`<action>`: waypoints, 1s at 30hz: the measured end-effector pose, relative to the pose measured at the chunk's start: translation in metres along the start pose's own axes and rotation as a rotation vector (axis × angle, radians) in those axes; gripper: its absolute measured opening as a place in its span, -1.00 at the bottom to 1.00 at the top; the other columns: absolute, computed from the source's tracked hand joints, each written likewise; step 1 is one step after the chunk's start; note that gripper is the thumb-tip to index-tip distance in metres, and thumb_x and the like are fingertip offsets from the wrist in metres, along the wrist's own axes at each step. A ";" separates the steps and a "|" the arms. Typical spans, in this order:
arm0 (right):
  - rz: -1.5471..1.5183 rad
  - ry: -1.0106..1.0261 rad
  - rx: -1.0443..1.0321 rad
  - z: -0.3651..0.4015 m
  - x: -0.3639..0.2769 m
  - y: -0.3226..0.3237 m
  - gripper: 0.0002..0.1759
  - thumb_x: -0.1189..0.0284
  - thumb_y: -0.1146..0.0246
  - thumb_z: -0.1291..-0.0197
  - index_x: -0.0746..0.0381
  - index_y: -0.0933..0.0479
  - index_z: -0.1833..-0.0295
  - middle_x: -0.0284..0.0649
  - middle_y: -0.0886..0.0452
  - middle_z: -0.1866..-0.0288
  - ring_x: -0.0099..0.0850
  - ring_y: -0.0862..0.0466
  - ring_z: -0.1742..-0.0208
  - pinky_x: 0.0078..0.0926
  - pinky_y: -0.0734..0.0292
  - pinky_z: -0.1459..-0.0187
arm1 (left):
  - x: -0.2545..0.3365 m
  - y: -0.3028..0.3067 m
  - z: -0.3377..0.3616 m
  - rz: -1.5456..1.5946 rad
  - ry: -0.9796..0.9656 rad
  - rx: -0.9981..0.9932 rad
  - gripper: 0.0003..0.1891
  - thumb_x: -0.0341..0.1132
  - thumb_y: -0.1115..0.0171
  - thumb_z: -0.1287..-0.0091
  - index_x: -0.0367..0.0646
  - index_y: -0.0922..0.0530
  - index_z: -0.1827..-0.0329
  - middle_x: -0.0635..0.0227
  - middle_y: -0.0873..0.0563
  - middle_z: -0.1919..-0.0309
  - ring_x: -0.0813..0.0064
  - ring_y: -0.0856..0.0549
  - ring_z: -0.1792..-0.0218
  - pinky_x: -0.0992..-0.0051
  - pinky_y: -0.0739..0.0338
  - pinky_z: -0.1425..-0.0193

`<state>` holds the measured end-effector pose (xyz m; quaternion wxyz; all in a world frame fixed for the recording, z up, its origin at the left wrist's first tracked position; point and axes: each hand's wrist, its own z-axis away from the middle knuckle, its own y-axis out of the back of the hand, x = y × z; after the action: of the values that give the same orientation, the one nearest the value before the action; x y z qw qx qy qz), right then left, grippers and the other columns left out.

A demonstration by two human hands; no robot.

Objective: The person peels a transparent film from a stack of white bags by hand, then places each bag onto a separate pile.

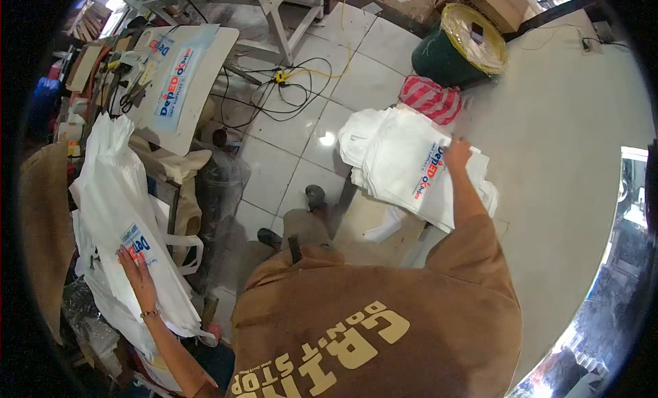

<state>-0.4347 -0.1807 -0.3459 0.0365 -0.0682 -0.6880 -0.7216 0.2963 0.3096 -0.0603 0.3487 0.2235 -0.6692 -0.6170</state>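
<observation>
My left hand (137,278) lies with its fingers spread on a tall pile of white bags (113,192), over the blue and red print of the top one. White handle loops stick out at that pile's right side. On the right, my right hand (458,153) touches the upper right part of another stack of white printed bags (397,151), beside the print; its fingers look bent, and whether they grip a bag is too small to tell. A red and white striped bundle (430,100) lies against the far edge of this stack.
A pale board (199,89) with a printed sheet stands at the upper left, beside tools and scissors. Black and yellow cables (295,100) coil on the tiled floor. A green bin (445,52) with a yellow rim stands at the back, near a large pale tabletop (562,158).
</observation>
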 end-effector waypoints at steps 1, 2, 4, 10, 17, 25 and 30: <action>-0.087 0.012 -0.126 0.009 -0.014 -0.017 -0.36 0.07 -0.38 -0.15 0.08 -0.46 -0.30 -0.01 -0.52 -0.22 0.02 -0.55 -0.22 0.12 -0.49 -0.16 | -0.007 -0.005 -0.002 -0.020 0.013 0.006 -0.33 -0.04 0.06 -0.59 -0.26 -0.06 -0.61 -0.02 -0.05 -0.61 0.07 0.03 -0.63 0.22 0.19 -0.65; -0.247 0.051 -0.179 0.033 -0.038 -0.004 -0.35 0.00 -0.36 -0.17 0.13 -0.47 -0.27 0.00 -0.54 -0.15 0.04 -0.54 -0.23 0.10 -0.49 -0.18 | -0.016 -0.015 -0.004 -0.027 0.031 0.025 -0.33 -0.04 0.06 -0.59 -0.26 -0.06 -0.61 -0.02 -0.05 -0.61 0.07 0.03 -0.63 0.22 0.19 -0.65; -0.454 0.293 0.134 0.067 -0.081 -0.032 -0.53 0.13 -0.35 -0.23 0.19 -0.55 -0.12 0.02 -0.60 0.01 0.01 -0.59 -0.05 -0.04 -0.51 -0.04 | -0.045 -0.026 -0.008 0.073 -0.023 0.001 -0.29 -0.02 0.02 -0.58 -0.32 -0.05 -0.60 -0.04 -0.05 -0.61 0.07 0.03 -0.63 0.26 0.17 -0.66; -1.415 0.494 -0.496 0.209 -0.317 0.105 -0.71 0.26 -0.32 -0.33 0.29 -0.63 0.09 -0.22 -0.69 0.27 -0.49 -0.65 0.22 -0.48 -0.55 0.14 | 0.031 -0.015 0.011 -0.117 0.055 0.112 -0.27 0.06 0.00 -0.54 -0.32 -0.15 -0.56 -0.30 -0.16 -0.51 -0.17 -0.17 -0.54 0.05 -0.09 -0.58; -1.867 0.805 -1.319 0.325 -0.474 0.302 -0.34 0.44 -0.33 -0.29 0.33 -0.25 -0.43 -0.12 -0.56 -0.21 -0.41 -0.62 -0.12 -0.43 -0.52 -0.19 | 0.092 0.045 0.028 -0.062 -0.122 0.027 -0.33 -0.06 -0.31 -0.33 -0.16 -0.37 -0.44 -0.17 -0.29 -0.47 -0.14 -0.40 -0.39 -0.05 -0.23 -0.43; -1.735 0.773 -1.350 0.340 -0.473 0.328 -0.52 0.60 -0.25 -0.27 0.35 -0.40 -0.30 -0.14 -0.67 -0.07 -0.50 -0.67 -0.01 -0.53 -0.58 -0.05 | 0.070 0.029 0.014 0.322 -0.651 0.196 -0.73 -0.37 -0.49 -0.09 -0.18 -0.71 0.13 0.27 -0.71 -0.14 0.21 -0.61 -0.18 0.19 -0.37 -0.30; -1.772 0.633 -1.342 0.350 -0.469 0.331 -0.62 0.55 -0.24 -0.32 0.40 -0.48 -0.22 -0.18 -0.70 -0.01 -0.54 -0.67 0.05 -0.56 -0.59 -0.01 | 0.072 0.033 0.011 0.394 -0.684 0.227 -0.86 -0.39 -0.41 -0.17 -0.20 -0.68 0.24 0.28 -0.72 0.07 0.25 -0.63 0.02 0.24 -0.41 -0.16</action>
<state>0.0937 0.1323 -0.0729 -0.3554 0.6166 0.0673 -0.6993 0.2455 0.2692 -0.0140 0.1910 -0.0899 -0.8403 -0.4994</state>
